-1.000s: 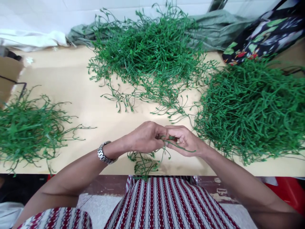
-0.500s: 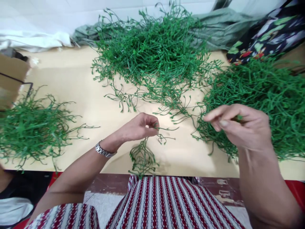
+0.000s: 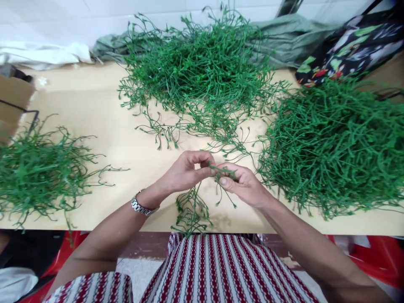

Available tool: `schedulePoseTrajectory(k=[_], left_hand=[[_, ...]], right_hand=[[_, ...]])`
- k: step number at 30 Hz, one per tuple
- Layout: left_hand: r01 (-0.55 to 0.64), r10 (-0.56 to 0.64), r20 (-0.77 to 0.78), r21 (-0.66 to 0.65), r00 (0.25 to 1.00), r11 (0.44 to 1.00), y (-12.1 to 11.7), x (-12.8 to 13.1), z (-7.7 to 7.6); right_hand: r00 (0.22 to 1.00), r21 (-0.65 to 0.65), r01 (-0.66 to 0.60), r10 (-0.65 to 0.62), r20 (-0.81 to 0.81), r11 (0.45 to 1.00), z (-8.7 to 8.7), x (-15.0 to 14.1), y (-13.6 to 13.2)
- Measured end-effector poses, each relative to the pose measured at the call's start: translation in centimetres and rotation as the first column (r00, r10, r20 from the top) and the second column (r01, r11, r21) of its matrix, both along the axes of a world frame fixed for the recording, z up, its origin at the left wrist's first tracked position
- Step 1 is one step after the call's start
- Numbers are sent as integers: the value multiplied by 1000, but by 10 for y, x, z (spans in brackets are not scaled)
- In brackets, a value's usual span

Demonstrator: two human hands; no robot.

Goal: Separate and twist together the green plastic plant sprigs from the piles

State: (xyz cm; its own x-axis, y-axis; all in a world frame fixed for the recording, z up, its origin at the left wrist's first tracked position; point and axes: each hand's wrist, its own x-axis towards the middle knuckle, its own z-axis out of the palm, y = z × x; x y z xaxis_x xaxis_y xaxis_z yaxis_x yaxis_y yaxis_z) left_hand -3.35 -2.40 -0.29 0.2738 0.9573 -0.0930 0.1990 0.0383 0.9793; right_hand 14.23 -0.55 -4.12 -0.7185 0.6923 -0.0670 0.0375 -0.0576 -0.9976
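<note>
My left hand (image 3: 186,173), with a metal watch on its wrist, pinches a thin branched green stem (image 3: 227,171) between thumb and fingers. My right hand (image 3: 248,185) meets it from the right, its thumb and fingers closed on the same stem; a few ends dangle below. Whether a second piece is in the right fingers, I cannot tell. Under the left hand, a small bunch of green stems (image 3: 192,212) lies at the table's front edge, with some strands reaching up to the hand. To the right of my right hand is a large heap of green stems (image 3: 334,151).
Another large heap (image 3: 202,67) lies at the back against a grey-green cloth (image 3: 290,40), with loose stems in front of it. A smaller heap (image 3: 41,172) sits on the left beside a cardboard box (image 3: 14,105). A floral-patterned bag (image 3: 353,50) stands at back right.
My right hand has come left from over the right heap to the left hand and closed on the stem there. The left hand has stayed nearly in place.
</note>
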Motion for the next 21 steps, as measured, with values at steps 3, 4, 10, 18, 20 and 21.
schedulePoseTrajectory(k=[3, 4, 10, 18, 20, 21], left_hand=[[-47, 47, 14, 11, 999, 999, -2, 4, -2], [-62, 62, 11, 5, 998, 998, -2, 5, -2], [-55, 52, -123, -25, 991, 998, -7, 4, 4], [75, -99, -182, -134, 978, 988, -12, 1, 0], [107, -128, -161, -137, 979, 985, -12, 0, -3], [127, -148, -149, -142, 978, 982, -13, -1, -3]], right_hand=[[995, -4, 101, -101, -1, 995, -7, -1, -5], [992, 15, 124, -124, -1, 992, -9, -1, -6], [981, 314, 76, -127, 144, 946, 1, 3, -2], [971, 514, -11, -114, 212, 858, 9, 4, -1], [972, 522, -39, -87, 216, 852, 8, 5, -2], [973, 512, -57, -67, 220, 857, 8, 5, -2]])
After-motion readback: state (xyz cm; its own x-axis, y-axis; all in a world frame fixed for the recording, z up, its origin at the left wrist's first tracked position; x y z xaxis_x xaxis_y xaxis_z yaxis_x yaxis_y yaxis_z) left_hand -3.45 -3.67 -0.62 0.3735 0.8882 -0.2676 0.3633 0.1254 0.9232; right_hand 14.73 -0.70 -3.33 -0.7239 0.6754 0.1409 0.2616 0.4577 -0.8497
